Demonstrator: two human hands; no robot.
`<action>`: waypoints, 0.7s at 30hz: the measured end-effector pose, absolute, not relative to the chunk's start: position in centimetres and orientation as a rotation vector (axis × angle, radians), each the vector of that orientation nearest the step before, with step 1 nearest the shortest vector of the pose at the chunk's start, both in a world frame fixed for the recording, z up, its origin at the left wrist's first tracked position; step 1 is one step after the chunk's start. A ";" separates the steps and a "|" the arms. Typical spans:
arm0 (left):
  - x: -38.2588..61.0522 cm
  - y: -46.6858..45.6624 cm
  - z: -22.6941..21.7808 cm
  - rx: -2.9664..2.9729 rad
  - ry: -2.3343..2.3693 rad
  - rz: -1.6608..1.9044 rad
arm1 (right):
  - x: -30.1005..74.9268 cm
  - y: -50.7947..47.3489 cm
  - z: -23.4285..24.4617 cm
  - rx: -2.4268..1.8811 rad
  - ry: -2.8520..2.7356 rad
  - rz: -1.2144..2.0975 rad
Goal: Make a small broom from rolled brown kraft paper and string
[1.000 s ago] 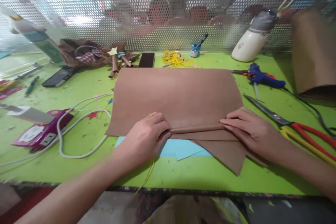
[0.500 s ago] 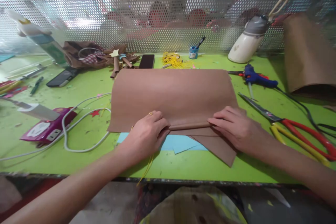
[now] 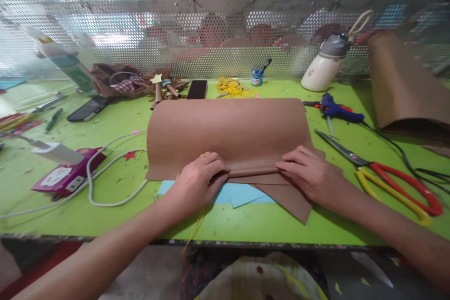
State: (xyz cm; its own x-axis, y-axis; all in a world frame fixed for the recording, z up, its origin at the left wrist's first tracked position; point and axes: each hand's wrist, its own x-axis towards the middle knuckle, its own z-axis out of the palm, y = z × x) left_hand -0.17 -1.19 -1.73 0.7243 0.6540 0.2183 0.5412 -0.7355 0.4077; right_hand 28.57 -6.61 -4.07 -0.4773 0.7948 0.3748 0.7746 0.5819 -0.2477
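A large sheet of brown paper [image 3: 225,131] curves over the green table, its near edge rolled into a narrow tube. My left hand [image 3: 202,176] pinches the left part of that rolled edge, fingers closed. At the right part, my right hand [image 3: 307,173] grips the same roll between thumb and fingers. Below the roll lie light blue paper pieces [image 3: 242,195] and a loose brown paper strip [image 3: 290,201]. A yellow thread [image 3: 197,229] hangs down beside my left wrist.
Scissors [image 3: 362,161] with red and yellow handles and a blue glue gun [image 3: 339,108] lie right. A white bottle [image 3: 321,68] and a big brown paper roll [image 3: 408,89] stand behind. A purple power strip [image 3: 70,173] with a white cable [image 3: 89,183] sits left.
The whole view has shifted slightly, so the things at the back appear a little lower. Both hands stay on the paper's rolled edge with hardly any visible movement.
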 end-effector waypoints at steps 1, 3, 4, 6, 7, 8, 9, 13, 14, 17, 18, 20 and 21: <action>-0.2 -1.1 -1.9 2.601 0.932 0.515 | 28.5 -6.6 -4.0 -1.260 -2.358 0.062; -0.3 -0.9 -2.1 2.579 0.932 0.526 | 28.4 -6.7 -3.9 -1.268 -2.347 0.073; -0.3 -0.7 -2.2 2.569 0.930 0.534 | 28.4 -6.7 -3.7 -1.276 -2.344 0.081; -0.4 -0.6 -2.2 2.556 0.925 0.545 | 28.3 -6.8 -3.4 -1.294 -2.335 0.094; -0.3 -0.5 -2.2 2.551 0.924 0.546 | 28.3 -6.8 -3.3 -1.304 -2.331 0.099; -0.3 -0.4 -2.2 2.548 0.923 0.543 | 28.4 -6.8 -3.2 -1.318 -2.326 0.104; -0.3 -0.4 -2.2 2.546 0.924 0.538 | 28.5 -6.8 -3.1 -1.331 -2.318 0.106; -0.4 -0.4 -2.3 2.547 0.936 0.530 | 28.9 -6.8 -3.2 -1.364 -2.290 0.106; -0.4 -0.4 -2.3 2.550 0.935 0.531 | 28.9 -6.8 -3.3 -1.370 -2.286 0.101; -0.6 -0.4 -2.4 2.557 0.933 0.525 | 29.0 -7.0 -3.0 -1.396 -2.266 0.095; -0.6 -0.4 -2.4 2.558 0.935 0.519 | 29.1 -7.1 -2.8 -1.399 -2.256 0.101; -0.7 -0.3 -2.5 2.562 0.935 0.516 | 29.7 -7.3 -2.0 -1.395 -2.224 0.097; -0.7 -0.2 -2.5 2.568 0.932 0.516 | 30.3 -7.3 -1.6 -1.403 -2.194 0.079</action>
